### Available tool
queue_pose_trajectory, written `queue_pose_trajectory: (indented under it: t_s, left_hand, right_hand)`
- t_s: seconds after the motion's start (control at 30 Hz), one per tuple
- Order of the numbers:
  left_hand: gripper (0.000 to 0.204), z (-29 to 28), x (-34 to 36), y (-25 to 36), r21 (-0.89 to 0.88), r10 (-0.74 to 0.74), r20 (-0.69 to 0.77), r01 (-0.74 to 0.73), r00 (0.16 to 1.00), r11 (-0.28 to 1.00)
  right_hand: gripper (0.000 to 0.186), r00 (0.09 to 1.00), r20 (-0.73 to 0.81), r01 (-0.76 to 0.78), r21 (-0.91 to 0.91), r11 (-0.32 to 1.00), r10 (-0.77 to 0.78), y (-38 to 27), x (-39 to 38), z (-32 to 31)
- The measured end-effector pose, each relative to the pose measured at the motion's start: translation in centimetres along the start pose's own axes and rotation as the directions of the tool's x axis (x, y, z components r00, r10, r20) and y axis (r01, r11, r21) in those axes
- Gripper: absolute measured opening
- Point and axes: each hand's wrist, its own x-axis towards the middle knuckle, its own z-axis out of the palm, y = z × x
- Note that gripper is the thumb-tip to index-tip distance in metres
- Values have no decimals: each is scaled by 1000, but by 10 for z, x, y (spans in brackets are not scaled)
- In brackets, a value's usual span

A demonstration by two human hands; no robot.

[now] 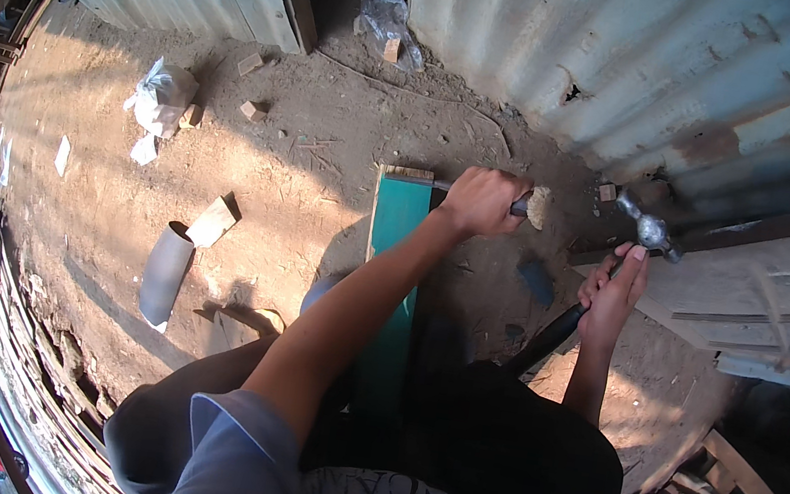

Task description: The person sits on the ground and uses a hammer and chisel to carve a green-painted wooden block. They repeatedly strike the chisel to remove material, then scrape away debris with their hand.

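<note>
My left hand (484, 202) is closed around a chisel, held sideways across the far end of a green-painted board (397, 232). The chisel's metal blade (414, 180) lies over the board's far edge, where bare wood shows, and its worn, frayed butt (539, 208) sticks out to the right of my fist. The board runs back between my legs. My right hand (613, 293) grips a hammer by its black handle (552, 338). The silvery hammer head (653, 232) is up to the right, apart from the chisel.
Corrugated metal sheets (633, 58) stand along the far side. A white plastic bag (163, 98), wood offcuts (252, 111) and a grey curved pipe piece (166, 273) lie on the dirt ground. At right leans a pale wooden panel (783, 291). Long thin strips (27, 347) line the left edge.
</note>
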Motion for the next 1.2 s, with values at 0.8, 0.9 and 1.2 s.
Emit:
queue_pose_trajectory:
  t_s: [0.8, 0.9, 1.2]
  left_hand:
    - [28, 7, -2, 1, 131, -50, 245, 18, 968, 991]
    - [30, -4, -55, -54, 201, -204, 232, 158, 951, 967]
    - [26, -45, -26, 5, 96, 119, 190, -139, 975, 986]
  right_hand:
    - [34, 956, 193, -131, -394, 910, 221, 37, 9, -2]
    - [34, 964, 205, -102, -304, 947, 169, 43, 2, -7]
    - [35, 998, 26, -58, 14, 998, 58, 19, -1, 5]
